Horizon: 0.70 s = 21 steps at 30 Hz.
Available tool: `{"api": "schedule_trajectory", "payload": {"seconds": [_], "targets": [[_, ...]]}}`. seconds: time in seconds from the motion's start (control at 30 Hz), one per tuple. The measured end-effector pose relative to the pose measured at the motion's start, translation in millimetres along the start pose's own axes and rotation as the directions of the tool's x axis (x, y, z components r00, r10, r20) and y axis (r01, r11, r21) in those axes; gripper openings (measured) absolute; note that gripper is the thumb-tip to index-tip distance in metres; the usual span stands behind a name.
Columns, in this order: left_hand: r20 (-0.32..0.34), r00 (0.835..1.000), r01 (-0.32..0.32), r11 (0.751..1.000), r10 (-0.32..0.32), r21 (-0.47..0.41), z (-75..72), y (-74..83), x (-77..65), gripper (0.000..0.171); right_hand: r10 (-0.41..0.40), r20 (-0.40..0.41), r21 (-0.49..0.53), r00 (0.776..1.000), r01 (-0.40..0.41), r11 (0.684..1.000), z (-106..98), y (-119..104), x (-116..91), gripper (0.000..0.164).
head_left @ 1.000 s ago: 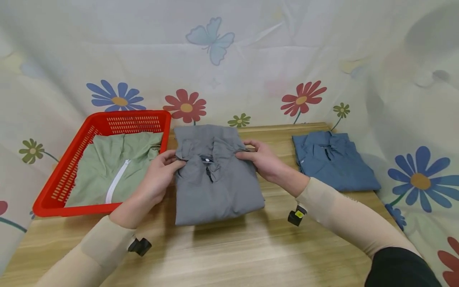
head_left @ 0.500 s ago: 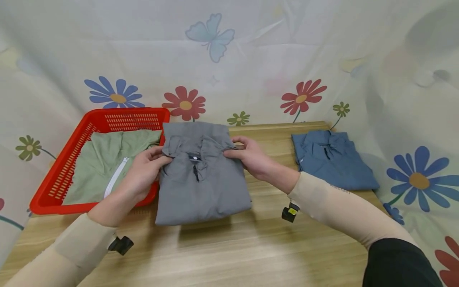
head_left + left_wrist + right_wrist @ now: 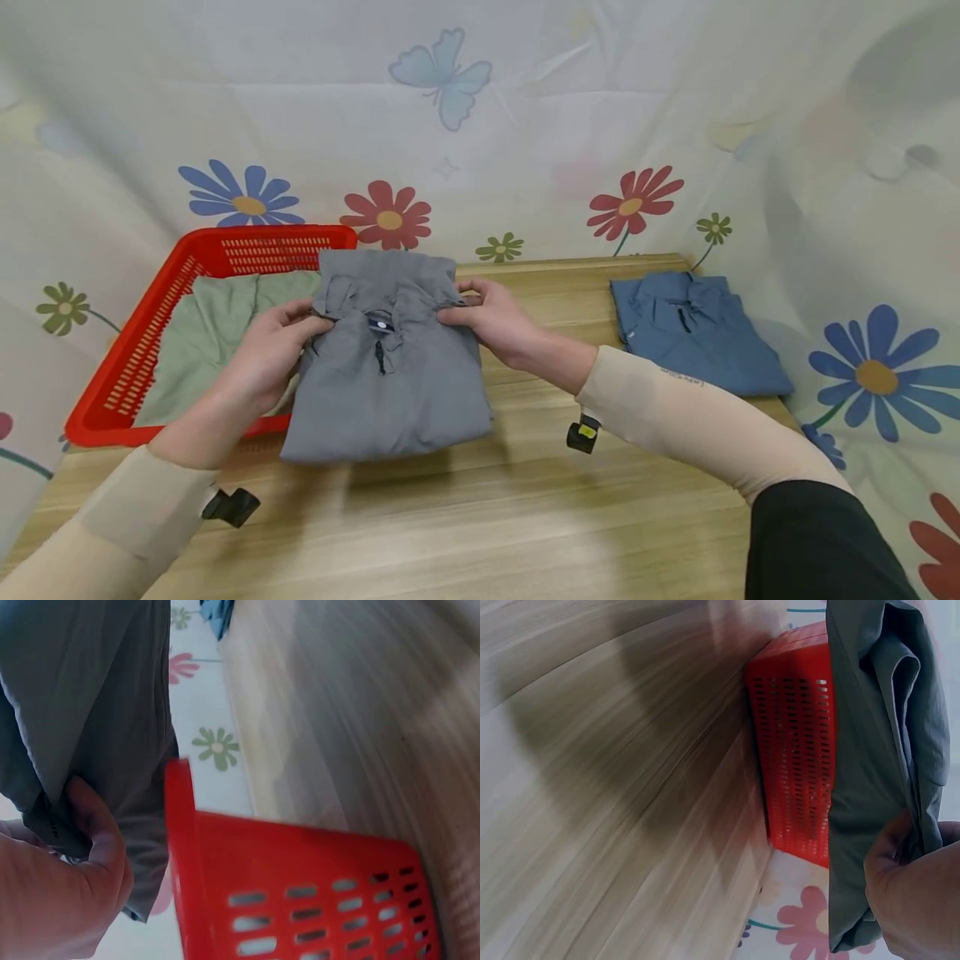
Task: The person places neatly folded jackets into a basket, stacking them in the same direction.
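Observation:
A folded grey jacket (image 3: pixel 390 392) with a black zip pull hangs above the table, overlapping the right side of the red basket in the head view. My left hand (image 3: pixel 273 350) pinches its left edge near the collar, thumb on top. The right hand (image 3: pixel 506 325) pinches the opposite edge in the same way. In the right wrist view the jacket's folded layers (image 3: pixel 889 735) show from the side, raised off the wood. Inside the red plastic basket (image 3: pixel 135 367) lies a folded green garment (image 3: pixel 202 333), partly covered by my left hand and the jacket.
A folded blue jacket (image 3: pixel 697 337) lies at the table's right rear. The wooden table (image 3: pixel 525 517) runs back to a flower-printed cloth (image 3: pixel 525 125) that hangs behind and at both sides. The basket's slotted wall (image 3: pixel 315 892) stands close below my left hand.
Both hands have carried the grey jacket to the left, from beside the basket to over its right rim. It now covers part of the green garment. The blue jacket stays put.

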State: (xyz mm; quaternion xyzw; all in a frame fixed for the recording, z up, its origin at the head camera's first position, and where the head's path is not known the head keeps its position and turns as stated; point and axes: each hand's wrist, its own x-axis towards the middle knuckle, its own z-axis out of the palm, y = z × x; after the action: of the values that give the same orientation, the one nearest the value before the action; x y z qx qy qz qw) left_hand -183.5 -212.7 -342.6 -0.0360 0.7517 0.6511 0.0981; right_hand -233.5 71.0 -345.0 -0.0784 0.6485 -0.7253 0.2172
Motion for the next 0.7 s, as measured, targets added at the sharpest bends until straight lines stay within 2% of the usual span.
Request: {"api": "schedule_trajectory", "payload": {"seconds": [0.3,0.53,0.7], "targets": [[0.065,0.998,-0.007,0.989,-0.003,0.146,-24.6,2.5,1.8,0.063,-0.027,0.0,0.002,1.0,0.027,1.0,16,1,6,0.032],[0.125,0.992,-0.032,0.978,0.006,0.207,-54.7,-2.5,10.3,0.061,-0.04,0.006,-0.04,0.999,0.04,0.998,33,-2,14,0.03],[0.142,0.99,-0.031,0.966,-0.006,0.256,-73.2,-3.6,16.7,0.059,-0.056,0.013,-0.064,0.998,0.057,0.996,43,-3,22,0.029]]}}
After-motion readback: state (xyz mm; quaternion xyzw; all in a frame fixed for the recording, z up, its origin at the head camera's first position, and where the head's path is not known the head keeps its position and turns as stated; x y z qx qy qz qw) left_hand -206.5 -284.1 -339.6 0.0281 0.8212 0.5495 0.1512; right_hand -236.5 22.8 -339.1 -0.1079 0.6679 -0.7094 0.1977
